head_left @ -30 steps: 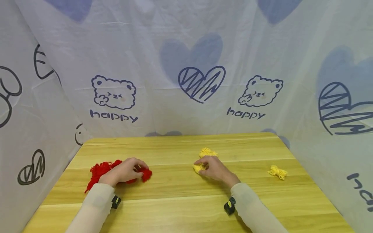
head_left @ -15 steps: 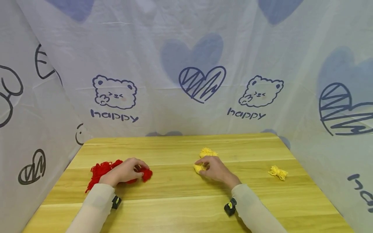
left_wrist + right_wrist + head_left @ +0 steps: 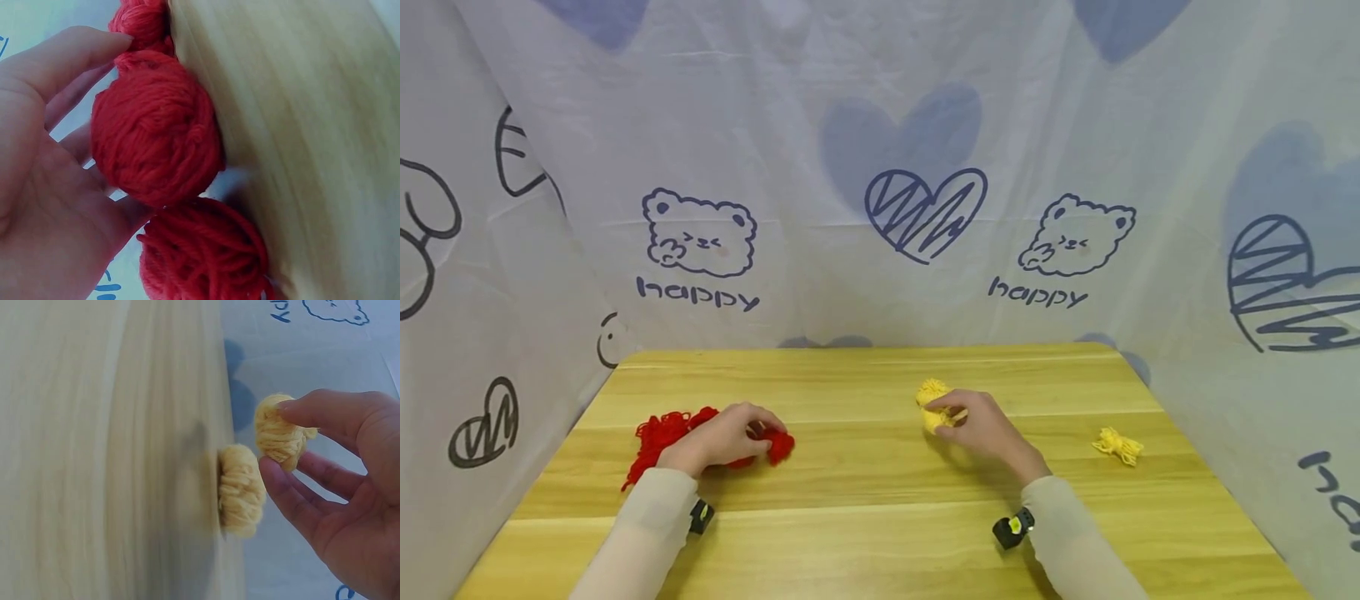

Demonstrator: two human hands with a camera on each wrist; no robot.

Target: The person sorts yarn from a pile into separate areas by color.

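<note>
My right hand (image 3: 988, 427) pinches a small ball of yellow yarn (image 3: 275, 440) between thumb and fingertips, and the right wrist view has it raised off the wooden table. A second yellow yarn ball (image 3: 242, 494) sits on the tabletop close by. Over on the left, my left hand (image 3: 718, 437) holds a small red yarn ball (image 3: 780, 447) at the right end of a row of red yarn. The left wrist view has its thumb against that ball (image 3: 140, 25). A bigger red ball (image 3: 156, 134) lies under the palm, with another red ball (image 3: 203, 250) nearer the wrist.
A loose heap of red yarn (image 3: 658, 437) spreads left of the left hand. Toward the right side lies a tied yellow yarn bundle (image 3: 1117, 446). White printed cloth (image 3: 812, 275) surrounds the wooden table (image 3: 850, 533) at the back and both sides.
My right hand has moved to the right and lifted with the yellow yarn ball. The left hand has stayed on the red yarn. The whole view has shifted slightly.
</note>
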